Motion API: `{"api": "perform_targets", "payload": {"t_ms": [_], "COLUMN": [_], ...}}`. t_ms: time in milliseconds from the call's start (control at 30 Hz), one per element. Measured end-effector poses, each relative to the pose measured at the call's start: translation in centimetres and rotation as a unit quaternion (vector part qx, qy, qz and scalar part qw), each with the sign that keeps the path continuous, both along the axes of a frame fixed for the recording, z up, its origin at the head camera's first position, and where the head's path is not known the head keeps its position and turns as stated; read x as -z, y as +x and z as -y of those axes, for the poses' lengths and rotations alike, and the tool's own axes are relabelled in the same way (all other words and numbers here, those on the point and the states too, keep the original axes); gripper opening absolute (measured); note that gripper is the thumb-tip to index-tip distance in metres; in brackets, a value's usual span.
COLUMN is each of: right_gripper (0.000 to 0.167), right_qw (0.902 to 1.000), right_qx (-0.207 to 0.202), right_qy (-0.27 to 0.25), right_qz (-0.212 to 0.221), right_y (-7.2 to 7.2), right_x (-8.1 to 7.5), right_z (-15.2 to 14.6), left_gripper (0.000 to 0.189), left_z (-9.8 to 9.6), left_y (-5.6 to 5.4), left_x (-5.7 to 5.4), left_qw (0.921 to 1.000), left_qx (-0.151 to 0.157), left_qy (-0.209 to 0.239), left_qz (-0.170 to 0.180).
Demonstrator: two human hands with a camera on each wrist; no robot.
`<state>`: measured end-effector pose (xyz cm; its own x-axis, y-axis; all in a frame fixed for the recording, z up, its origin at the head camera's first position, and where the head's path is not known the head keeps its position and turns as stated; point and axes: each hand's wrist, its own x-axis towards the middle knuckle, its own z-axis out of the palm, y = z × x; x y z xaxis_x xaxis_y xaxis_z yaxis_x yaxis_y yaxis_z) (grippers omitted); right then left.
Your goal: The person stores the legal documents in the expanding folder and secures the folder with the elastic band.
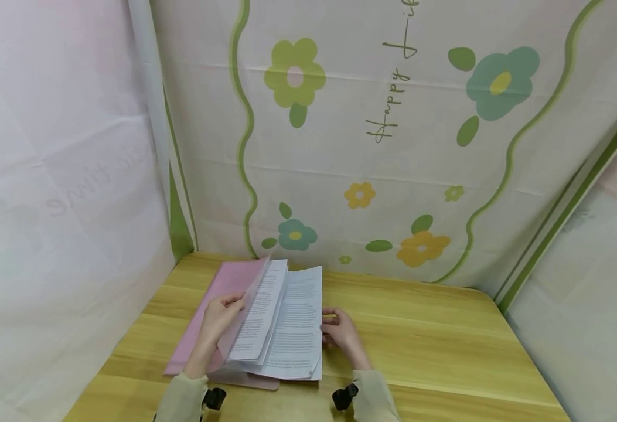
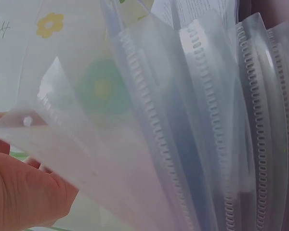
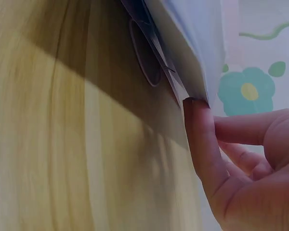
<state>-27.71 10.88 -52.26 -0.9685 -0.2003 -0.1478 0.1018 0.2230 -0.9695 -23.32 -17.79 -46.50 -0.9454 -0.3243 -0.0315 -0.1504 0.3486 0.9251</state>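
A pink translucent folder [image 1: 232,275] lies spread on the table, its cover lifted at an angle. My left hand [image 1: 218,318] pinches the edge of that cover between thumb and fingers. Clear plastic sleeves [image 2: 209,91] with slotted strips fan out beside the left hand [image 2: 31,190] in the left wrist view. Printed white sheets [image 1: 295,316] stick out of the folder to the right. My right hand [image 1: 342,332] holds their right edge, and in the right wrist view its thumb and finger pinch the paper [image 3: 185,41] at the rim.
The wooden table [image 1: 435,346] extends to the right of the sheets. A white curtain [image 1: 340,158] printed with flowers stands along the table's back edge. Another white fabric panel [image 1: 60,205] borders the left side, and a third panel [image 1: 593,264] the right.
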Motion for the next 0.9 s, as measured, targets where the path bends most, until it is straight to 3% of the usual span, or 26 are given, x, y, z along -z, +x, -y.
{"api": "perform_targets", "payload": {"t_ms": [900], "right_gripper": [0.052], "right_qw": [0.9994], "right_qx": [-0.023], "right_qy": [-0.023], "right_qz": [-0.011], "right_y": [0.1], "right_x": [0.1], "right_z": [3.3], "left_gripper": [0.034], "left_z": [0.0], "left_y": [0.0], "left_x": [0.0], "left_qw": [0.9999], "left_qx": [0.004], "left_qy": [-0.009], "left_qz": [-0.009]}}
